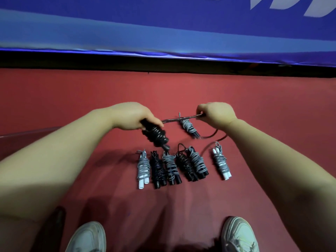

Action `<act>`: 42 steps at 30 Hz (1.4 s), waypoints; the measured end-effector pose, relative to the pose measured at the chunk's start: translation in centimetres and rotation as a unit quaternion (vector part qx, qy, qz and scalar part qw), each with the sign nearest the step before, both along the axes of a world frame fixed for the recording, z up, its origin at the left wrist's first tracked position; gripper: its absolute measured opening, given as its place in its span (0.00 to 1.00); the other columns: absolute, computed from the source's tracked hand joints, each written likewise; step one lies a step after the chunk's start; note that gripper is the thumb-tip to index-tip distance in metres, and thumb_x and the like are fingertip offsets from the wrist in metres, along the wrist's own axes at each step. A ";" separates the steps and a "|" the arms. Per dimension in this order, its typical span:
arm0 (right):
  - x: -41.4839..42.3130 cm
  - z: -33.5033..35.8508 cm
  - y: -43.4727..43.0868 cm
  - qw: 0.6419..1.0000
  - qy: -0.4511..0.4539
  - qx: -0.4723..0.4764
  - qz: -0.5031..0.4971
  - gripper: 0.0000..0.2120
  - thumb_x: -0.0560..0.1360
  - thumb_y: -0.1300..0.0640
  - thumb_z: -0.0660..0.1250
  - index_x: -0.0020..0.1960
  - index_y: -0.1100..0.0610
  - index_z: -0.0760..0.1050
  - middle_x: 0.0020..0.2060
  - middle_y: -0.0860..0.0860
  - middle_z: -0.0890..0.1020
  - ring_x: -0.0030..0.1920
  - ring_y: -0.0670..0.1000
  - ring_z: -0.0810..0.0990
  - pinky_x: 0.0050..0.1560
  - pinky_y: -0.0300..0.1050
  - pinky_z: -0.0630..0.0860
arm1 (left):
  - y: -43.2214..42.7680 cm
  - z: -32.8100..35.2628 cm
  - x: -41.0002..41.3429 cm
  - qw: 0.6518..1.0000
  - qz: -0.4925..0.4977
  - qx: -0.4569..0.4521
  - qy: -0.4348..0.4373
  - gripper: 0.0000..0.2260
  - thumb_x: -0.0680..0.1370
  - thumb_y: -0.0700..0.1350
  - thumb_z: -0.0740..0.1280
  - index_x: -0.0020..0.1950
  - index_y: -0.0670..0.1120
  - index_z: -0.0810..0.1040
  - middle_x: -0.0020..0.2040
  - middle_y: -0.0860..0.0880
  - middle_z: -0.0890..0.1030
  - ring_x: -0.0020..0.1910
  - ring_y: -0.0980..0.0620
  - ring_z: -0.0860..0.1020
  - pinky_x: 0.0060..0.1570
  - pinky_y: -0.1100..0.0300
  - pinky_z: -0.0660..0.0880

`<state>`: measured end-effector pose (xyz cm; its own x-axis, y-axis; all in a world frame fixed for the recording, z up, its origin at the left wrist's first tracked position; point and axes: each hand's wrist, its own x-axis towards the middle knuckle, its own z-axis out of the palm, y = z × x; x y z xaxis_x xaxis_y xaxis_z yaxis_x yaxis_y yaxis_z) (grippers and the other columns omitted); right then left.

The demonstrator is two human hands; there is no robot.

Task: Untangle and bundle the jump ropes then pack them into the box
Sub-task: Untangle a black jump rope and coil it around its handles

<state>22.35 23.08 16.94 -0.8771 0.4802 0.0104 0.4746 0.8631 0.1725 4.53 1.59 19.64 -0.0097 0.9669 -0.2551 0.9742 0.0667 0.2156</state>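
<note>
L hand [134, 117] fist-grips black cord-wound jump rope bundle [156, 137], held above red floor [72, 99]. R hand [216, 113] pinches its glossy black cord [181, 118], taut btwn hands; slack tail [212, 135] loops under R wrist to floor. Row of six wound grey/black bundles [170, 168] on floor nearer; lone grey bundle [190, 128] farther, under the cord.
</note>
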 end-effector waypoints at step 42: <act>-5.0 6.1 -8.2 0.855 0.238 0.169 0.428 0.15 0.74 0.47 0.61 0.37 0.54 0.79 0.28 0.50 0.76 0.28 0.54 0.75 0.28 0.39 0.63 | -0.4 -3.7 1.3 0.836 0.314 0.156 -0.422 0.09 0.74 0.30 0.68 0.46 0.42 0.71 0.35 0.42 0.80 0.26 0.57 0.78 0.23 0.67 0.69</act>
